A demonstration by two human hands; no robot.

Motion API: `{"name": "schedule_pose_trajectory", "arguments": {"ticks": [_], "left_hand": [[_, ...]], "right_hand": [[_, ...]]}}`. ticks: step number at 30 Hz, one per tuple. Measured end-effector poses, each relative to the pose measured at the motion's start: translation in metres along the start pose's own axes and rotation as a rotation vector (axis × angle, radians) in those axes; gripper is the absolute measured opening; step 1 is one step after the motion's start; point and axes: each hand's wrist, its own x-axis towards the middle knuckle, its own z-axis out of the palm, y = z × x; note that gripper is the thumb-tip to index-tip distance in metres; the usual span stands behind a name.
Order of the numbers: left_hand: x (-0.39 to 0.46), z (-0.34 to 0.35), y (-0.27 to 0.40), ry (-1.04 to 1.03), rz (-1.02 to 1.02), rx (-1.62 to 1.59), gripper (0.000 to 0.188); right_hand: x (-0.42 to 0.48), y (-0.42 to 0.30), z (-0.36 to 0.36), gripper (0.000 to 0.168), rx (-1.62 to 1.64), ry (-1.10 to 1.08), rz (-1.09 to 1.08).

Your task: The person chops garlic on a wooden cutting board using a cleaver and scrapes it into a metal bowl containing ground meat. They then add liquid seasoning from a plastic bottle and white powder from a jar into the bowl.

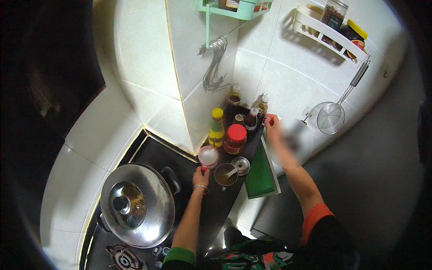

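My left hand (201,179) grips the red handle of a small container (208,156) with pale contents, perhaps a cup or jar, on the dark counter. Beside it are a glass bowl (223,179) with a white spoon in brownish liquid and a small glass dish or lid (241,166). Behind these stand a red-lidded jar (235,138) and a yellow-capped bottle (216,127). My right hand (272,130) reaches to the counter's far right corner, near a dark sauce bottle (251,119); its fingers are bent close together, and whether they hold something small is unclear. A blurred patch covers the area beside it.
A large lidded steel pan (138,206) stands at the left, above a gas burner (125,260). A green panel (260,175) slants beside the counter edge. Wire strainers (331,118) hang on the tiled wall, under a white shelf (330,33). A mint-green rack (236,11) is mounted above.
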Motion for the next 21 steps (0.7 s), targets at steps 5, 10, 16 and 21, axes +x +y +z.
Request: {"name": "schedule_pose_trajectory", "arguments": {"ticks": [5, 10, 16, 21], "left_hand": [[0.006, 0.004, 0.001, 0.006, 0.094, -0.278, 0.016], [-0.012, -0.006, 0.002, 0.073, 0.128, -0.228, 0.016], [-0.066, -0.034, 0.048, 0.204, 0.18, -0.198, 0.016], [-0.108, -0.048, 0.074, 0.248, 0.19, -0.208, 0.014]], "right_hand": [[-0.006, 0.062, 0.002, 0.024, 0.017, -0.093, 0.041], [-0.017, 0.078, 0.002, 0.02, -0.013, -0.151, 0.077], [-0.018, -0.035, 0.004, 0.013, -0.198, -0.11, -0.434], [0.04, -0.062, 0.054, 0.016, -0.796, -0.351, -0.787]]}}
